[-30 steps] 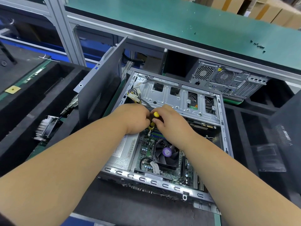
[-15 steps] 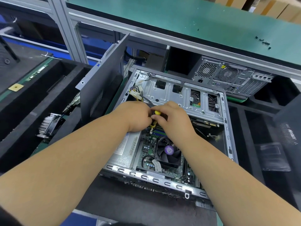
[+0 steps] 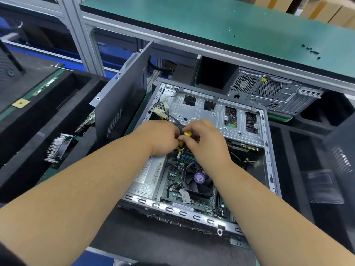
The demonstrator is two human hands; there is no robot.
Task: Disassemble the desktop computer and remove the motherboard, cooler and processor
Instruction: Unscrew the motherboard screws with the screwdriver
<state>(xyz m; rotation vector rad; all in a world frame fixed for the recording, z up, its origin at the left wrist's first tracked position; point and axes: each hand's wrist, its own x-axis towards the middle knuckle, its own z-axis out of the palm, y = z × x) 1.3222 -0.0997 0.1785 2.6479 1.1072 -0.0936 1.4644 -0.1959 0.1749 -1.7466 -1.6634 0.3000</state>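
Note:
An open desktop case (image 3: 268,150) lies flat in front of me. Inside it the green motherboard (image 3: 173,174) carries a black cooler fan (image 3: 198,179) with a purple label. My left hand (image 3: 160,138) and my right hand (image 3: 205,140) meet above the board's upper part. Both grip a yellow-and-black screwdriver (image 3: 184,138) that stands upright between them; its tip is hidden behind my left hand. A bundle of power cables (image 3: 161,111) hangs at the case's top left corner. The processor is not visible.
The removed side panel (image 3: 123,104) leans upright left of the case. A finned heatsink (image 3: 57,148) lies in the black foam tray (image 3: 28,120) at left. A second computer case (image 3: 274,91) sits under the green bench (image 3: 211,22). Loose screws (image 3: 312,51) lie on the bench.
My hands stay together on the screwdriver; the right hand's fingers have shifted slightly on the handle. The camera has drifted a little.

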